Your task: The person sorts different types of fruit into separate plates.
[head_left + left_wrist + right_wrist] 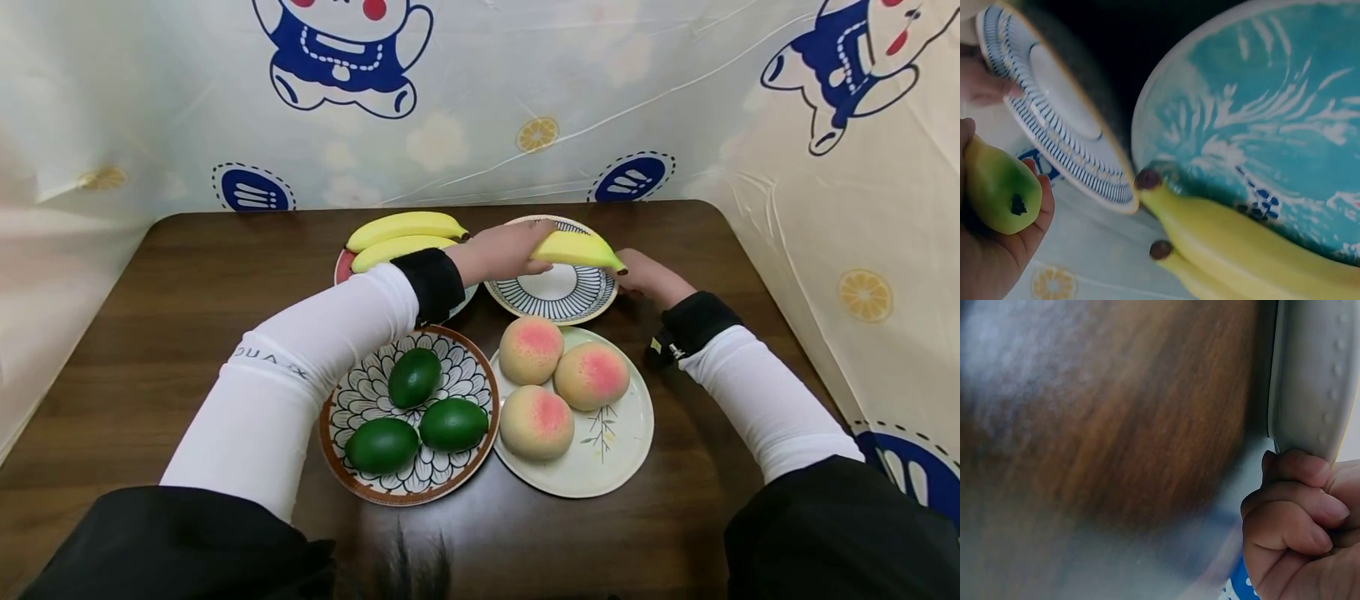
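Observation:
My left hand (506, 252) grips a yellow banana (576, 248) above a plate with dark stripes (558, 287) at the back. The left wrist view shows the greenish tip of that banana (1007, 194) poking out between thumb and fingers. At the striped plate's right edge, my right hand (651, 277) pinches the rim, its fingers (1291, 512) curled beneath the pale underside. Two more bananas (407, 228) lie on a teal plate (1260, 81) left of the striped one; my left forearm partly hides that plate in the head view.
Nearer me, a brown-rimmed plate (330, 454) carries three dark green oval fruits (415, 377). Beside it a cream plate (615, 458) bears three peaches (536, 422). All plates stand close together on a brown wooden table (187, 333), with a patterned sheet (480, 100) behind.

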`<state>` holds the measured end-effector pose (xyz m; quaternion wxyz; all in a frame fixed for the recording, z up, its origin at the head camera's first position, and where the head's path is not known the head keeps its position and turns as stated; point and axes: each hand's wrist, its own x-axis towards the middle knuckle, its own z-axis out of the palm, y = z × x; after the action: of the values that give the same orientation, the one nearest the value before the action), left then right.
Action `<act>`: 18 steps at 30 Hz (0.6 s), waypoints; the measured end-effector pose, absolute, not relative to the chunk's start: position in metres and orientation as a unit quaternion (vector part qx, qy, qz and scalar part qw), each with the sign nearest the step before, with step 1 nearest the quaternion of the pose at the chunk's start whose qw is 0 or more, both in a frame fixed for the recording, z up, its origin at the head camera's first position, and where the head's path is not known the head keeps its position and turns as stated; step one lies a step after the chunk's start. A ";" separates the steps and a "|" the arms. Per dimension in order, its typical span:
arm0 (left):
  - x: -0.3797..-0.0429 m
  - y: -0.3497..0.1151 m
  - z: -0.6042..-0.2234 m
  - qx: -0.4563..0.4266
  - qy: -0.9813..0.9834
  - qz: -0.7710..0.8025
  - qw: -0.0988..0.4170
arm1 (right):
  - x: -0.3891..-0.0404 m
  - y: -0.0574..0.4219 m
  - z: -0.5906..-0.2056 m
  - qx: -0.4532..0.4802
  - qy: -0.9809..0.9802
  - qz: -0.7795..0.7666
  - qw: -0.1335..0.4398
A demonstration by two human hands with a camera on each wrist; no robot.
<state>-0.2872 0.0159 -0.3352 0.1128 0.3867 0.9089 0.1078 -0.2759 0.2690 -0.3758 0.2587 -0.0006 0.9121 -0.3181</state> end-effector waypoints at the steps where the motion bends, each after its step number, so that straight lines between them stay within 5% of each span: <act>1: -0.287 0.017 -0.338 0.393 0.906 0.104 0.116 | -0.277 0.269 -0.376 -0.006 0.916 -0.309 0.257; 18: -0.288 0.028 -0.367 0.391 0.908 0.050 0.141 | -0.283 0.269 -0.382 0.040 0.918 -0.287 0.271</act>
<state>-0.2884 0.0279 -0.3667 0.1414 0.3914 0.9079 0.0502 -0.2832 0.2689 -0.3823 0.2712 0.0395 0.9178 -0.2872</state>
